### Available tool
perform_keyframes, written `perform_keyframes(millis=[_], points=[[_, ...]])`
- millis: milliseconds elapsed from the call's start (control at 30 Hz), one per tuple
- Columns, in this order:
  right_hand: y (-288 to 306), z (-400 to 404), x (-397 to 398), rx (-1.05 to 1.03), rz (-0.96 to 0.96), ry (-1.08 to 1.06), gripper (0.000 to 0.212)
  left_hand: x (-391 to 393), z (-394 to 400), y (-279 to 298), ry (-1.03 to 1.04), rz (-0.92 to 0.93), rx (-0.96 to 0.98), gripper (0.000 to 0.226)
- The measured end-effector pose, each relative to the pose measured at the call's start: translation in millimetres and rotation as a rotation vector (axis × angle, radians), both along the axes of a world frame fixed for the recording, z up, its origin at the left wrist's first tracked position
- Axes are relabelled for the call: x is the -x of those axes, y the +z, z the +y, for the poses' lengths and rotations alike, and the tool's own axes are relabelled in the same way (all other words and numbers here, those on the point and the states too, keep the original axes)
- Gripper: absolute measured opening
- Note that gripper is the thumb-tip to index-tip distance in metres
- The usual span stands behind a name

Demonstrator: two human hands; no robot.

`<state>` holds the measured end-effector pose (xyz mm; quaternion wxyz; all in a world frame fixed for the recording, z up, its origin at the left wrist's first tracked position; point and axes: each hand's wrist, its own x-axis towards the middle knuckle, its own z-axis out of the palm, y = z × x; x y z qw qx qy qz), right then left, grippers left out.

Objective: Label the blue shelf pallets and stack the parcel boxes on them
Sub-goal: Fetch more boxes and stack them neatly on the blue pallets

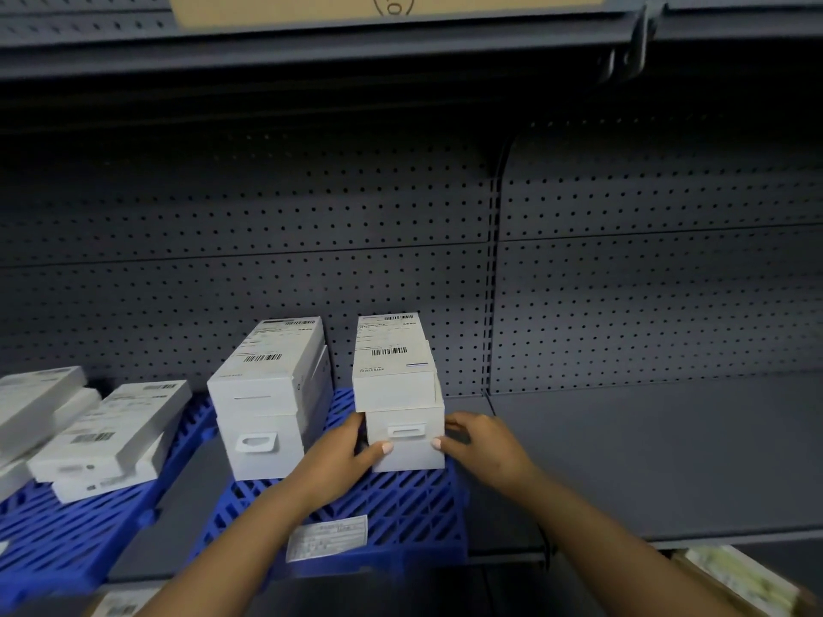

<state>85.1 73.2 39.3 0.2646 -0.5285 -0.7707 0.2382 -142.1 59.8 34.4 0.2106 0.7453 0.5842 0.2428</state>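
White parcel boxes sit in two stacks on the blue pallet point(392, 509) in the middle of the shelf point(623, 460). You hold the bottom box point(407, 443) of the right stack from both sides. Your left hand point(343, 460) presses its left side, with the thumb on the front. Your right hand point(483, 443) wraps its right side, with the thumb tip on the front edge. So your hands are clamped on that one box, one on each side. It looks like you hold it this way to slide the stack straight and keep it from tipping.

The top box point(394, 362) of that stack sits a bit to the left of the one under it, so it could slip if you push fast. The left stack point(267, 398) stands near, with a small gap between the two stacks.

A paper label point(327, 537) is stuck on the near edge of the middle pallet, so this pallet looks labelled.

Farther left, another blue pallet point(67, 536) holds flat white boxes point(111, 434) piled in a messy way. The gray shelf floor to the right has no pallet on it. A pegboard wall point(267, 242) stands behind, so the stacks cannot go much farther back. A brown cardboard box point(387, 6) sits on the shelf above.
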Motion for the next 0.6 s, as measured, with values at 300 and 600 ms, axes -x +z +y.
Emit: perform_keyframes(millis=[300,600], points=[[43,-10,-1,-0.178,0.055,0.025,0.081,5,-12,33,-0.024,-0.218,-0.088,0.113],[42,-6,8,-0.269,-0.107,-0.005,0.069,1,-6,41,-0.085,-0.193,-0.209,0.068]])
